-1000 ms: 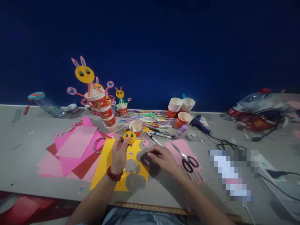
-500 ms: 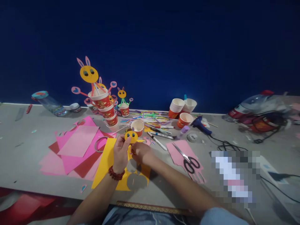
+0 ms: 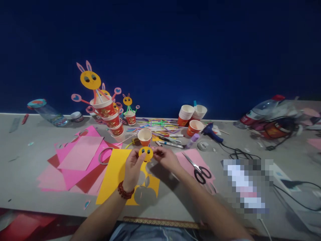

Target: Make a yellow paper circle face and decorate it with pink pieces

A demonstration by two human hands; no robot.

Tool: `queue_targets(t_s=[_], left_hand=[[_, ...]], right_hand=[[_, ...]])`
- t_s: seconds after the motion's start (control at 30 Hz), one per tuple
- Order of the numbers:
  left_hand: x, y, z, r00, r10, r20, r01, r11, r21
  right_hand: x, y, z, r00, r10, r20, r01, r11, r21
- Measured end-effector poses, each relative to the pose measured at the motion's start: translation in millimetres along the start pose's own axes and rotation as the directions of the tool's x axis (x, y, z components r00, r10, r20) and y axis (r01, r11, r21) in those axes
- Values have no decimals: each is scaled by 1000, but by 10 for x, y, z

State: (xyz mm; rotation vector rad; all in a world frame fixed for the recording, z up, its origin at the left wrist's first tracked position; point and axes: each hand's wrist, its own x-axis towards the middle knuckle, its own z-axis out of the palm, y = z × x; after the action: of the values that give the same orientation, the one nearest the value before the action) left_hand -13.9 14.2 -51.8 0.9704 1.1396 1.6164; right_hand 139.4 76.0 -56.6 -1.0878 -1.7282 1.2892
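Between thumb and fingers, my left hand (image 3: pixel 133 167) grips a round yellow paper face (image 3: pixel 146 153) with two dark eyes. My right hand (image 3: pixel 165 159) is beside the face's right edge, its fingers pinched together; what they hold, if anything, is too small to make out. Below the hands lies a yellow sheet (image 3: pixel 112 174) with round holes cut in it. Just behind the face stands a paper cup (image 3: pixel 144 138). Finished yellow faces with pink ears (image 3: pixel 90 80) rise from stacked red cups (image 3: pixel 106 108) at the back left.
Pink and red sheets (image 3: pixel 80 152) lie on the left. Black-handled scissors (image 3: pixel 199 172) rest on pink paper at the right, near a blue glue gun (image 3: pixel 212 132) with a cord. Markers (image 3: pixel 170 144) and coloured sticks are spread behind the hands. Bottles stand or lie at both far sides.
The face and my left hand have moved slightly right and down. My right hand has moved from below the face to its right side. The whole view has shifted a little.
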Motion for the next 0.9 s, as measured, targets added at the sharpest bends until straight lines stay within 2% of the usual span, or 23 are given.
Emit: queue_targets(t_s=[0.1,0.23,0.33,0.43,0.7,0.9], left_hand=[[-83,-35,62,994,-28,109,21,997,68],[-185,-132,124,964,-72,255,37,989,141],[-229,-213,143,938,-107,331,48,983,180],[-241,-257,144,930,-69,360,-9,978,210],[-222,-232,132,915,-48,401,-86,947,310],[-204,-232,135,919,-46,391,-79,951,297]], right_hand=[[-37,-58,-286,986,118,-120,-83,962,262],[-146,-215,-436,965,161,-205,-62,906,420],[-241,-294,-387,971,135,-197,-36,898,439],[-302,-298,-313,979,125,-163,-45,903,427],[-335,-239,-265,984,161,-81,-112,898,425],[-355,-250,-209,984,163,-72,-113,882,458]])
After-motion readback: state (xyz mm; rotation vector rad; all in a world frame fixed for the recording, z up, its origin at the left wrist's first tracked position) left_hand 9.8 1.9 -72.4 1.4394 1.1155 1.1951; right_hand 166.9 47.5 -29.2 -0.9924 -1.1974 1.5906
